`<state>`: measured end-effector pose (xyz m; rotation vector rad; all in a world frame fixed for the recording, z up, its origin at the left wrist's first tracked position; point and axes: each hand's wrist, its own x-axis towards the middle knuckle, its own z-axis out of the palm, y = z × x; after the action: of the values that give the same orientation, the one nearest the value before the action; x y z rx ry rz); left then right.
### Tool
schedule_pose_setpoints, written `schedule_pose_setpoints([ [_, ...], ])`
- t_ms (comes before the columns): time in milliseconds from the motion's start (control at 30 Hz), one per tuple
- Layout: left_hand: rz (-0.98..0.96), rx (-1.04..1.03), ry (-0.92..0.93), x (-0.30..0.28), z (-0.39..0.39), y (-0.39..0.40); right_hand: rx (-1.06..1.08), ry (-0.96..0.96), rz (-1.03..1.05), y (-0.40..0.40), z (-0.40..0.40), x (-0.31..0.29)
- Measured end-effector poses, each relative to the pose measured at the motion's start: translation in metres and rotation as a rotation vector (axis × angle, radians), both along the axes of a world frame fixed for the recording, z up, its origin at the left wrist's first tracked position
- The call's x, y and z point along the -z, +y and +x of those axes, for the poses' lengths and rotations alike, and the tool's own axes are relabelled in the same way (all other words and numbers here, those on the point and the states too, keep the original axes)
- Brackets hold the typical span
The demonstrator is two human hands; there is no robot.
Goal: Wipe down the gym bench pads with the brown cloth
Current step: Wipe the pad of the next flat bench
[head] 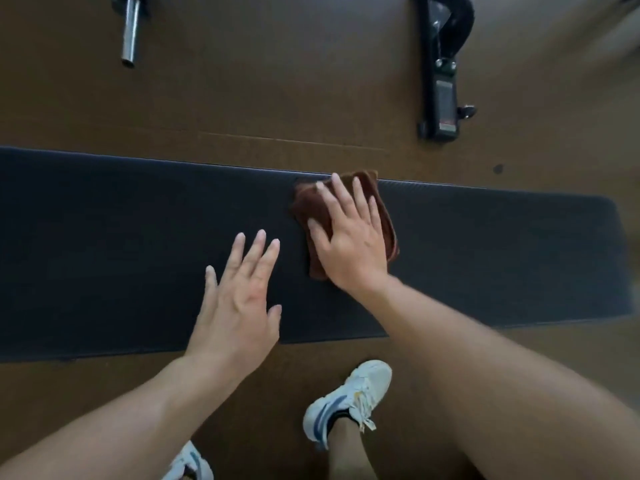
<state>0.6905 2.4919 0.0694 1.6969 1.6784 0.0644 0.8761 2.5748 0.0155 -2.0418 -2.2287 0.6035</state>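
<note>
A long black bench pad (121,244) runs across the view from left to right. On it, near the far edge, lies a folded brown cloth (382,216). My right hand (349,237) lies flat on the cloth with its fingers spread and straight, pressing it to the pad. To the left of the cloth, my left hand (239,299) sits over the pad's near half, fingers straight and slightly spread, holding nothing.
Brown floor surrounds the bench. A chrome bar end (131,32) lies on the floor at the far left. A black equipment frame (441,74) stands at the far right. My white and blue shoes (346,400) are on the floor by the bench's near edge.
</note>
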Motion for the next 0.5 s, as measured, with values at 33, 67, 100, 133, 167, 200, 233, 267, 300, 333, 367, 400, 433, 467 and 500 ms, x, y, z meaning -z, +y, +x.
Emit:
schedule_pose_setpoints([
  [33,-0.018,0.004,0.014,-0.004,0.010,0.005,-0.024,0.004,0.014,-0.035,0.011,-0.002],
  [67,-0.033,0.006,0.017,-0.008,0.021,0.011,-0.060,-0.001,0.003,-0.073,0.025,-0.005],
  [100,-0.047,0.006,0.012,-0.011,0.032,0.015,-0.118,-0.011,-0.016,-0.108,0.041,-0.007],
  [133,-0.059,0.013,0.004,-0.014,0.043,0.019,-0.202,-0.028,-0.042,-0.133,0.059,-0.010],
  [167,-0.067,0.028,0.001,-0.016,0.054,0.022,-0.308,-0.051,-0.070,-0.145,0.077,-0.011],
  [200,-0.070,0.042,0.002,-0.017,0.065,0.026,-0.398,-0.056,-0.095,-0.142,0.093,-0.011],
  [233,-0.066,0.050,0.000,-0.016,0.075,0.030,-0.438,-0.051,-0.108,-0.129,0.103,-0.008],
  [267,-0.061,0.048,-0.007,-0.014,0.086,0.035,-0.419,-0.034,-0.095,-0.107,0.106,-0.006],
  [300,-0.061,0.037,-0.016,-0.013,0.098,0.040,-0.332,-0.009,-0.054,-0.079,0.104,-0.003],
  [333,-0.063,0.019,-0.023,-0.011,0.109,0.045,-0.203,0.025,-0.031,-0.046,0.100,0.000],
  [367,-0.063,-0.007,-0.024,-0.009,0.121,0.051,-0.086,0.056,-0.036,-0.012,0.096,0.001],
  [400,-0.064,-0.032,-0.021,-0.008,0.133,0.057,-0.001,0.069,-0.045,0.018,0.095,0.002],
  [433,-0.064,-0.044,-0.017,-0.006,0.146,0.065,0.040,0.067,-0.041,0.037,0.097,0.003],
  [467,-0.058,-0.039,-0.007,-0.005,0.158,0.073,0.042,0.055,-0.029,0.043,0.103,0.005],
  [500,-0.050,-0.027,0.008,-0.003,0.168,0.081,0.031,0.055,-0.010,0.036,0.112,0.006],
])
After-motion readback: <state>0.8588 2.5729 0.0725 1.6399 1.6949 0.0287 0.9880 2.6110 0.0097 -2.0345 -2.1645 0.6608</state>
